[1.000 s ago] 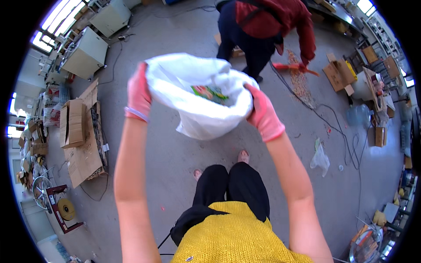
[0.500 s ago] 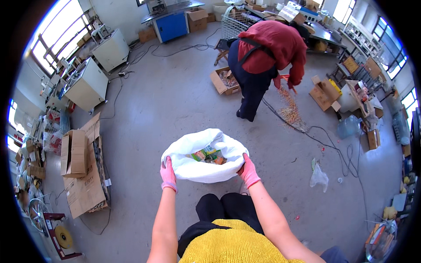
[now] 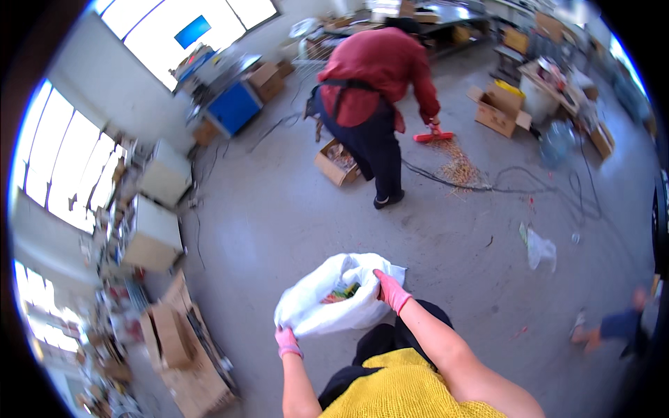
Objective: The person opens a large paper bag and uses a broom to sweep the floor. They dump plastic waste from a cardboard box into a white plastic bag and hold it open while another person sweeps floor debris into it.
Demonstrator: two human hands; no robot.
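Observation:
A white woven sack (image 3: 317, 306) hangs in front of my legs, its mouth rolled open and tilted. Pink-gloved, my left hand (image 3: 287, 341) is closed on the sack's lower left edge. My right hand (image 3: 391, 289), in a matching glove, grips the rim on the right, with the thumb side toward the opening. Inside the sack lie small colourful packets (image 3: 341, 293), green and reddish; the deeper contents are hidden.
A co-worker in a red top (image 3: 373, 70) bends over a pile of small tan bits (image 3: 460, 167), holding a red tool (image 3: 433, 136). A black cable (image 3: 516, 188), a clear plastic bag (image 3: 540, 251), cartons (image 3: 498, 111) and flattened cardboard (image 3: 195, 376) lie around. Another person's leg (image 3: 617, 333) shows at right.
My view has turned and tilted. The sack now slants, its left side lower, and my left hand sits lower than my right. Another person's leg has come into view at right.

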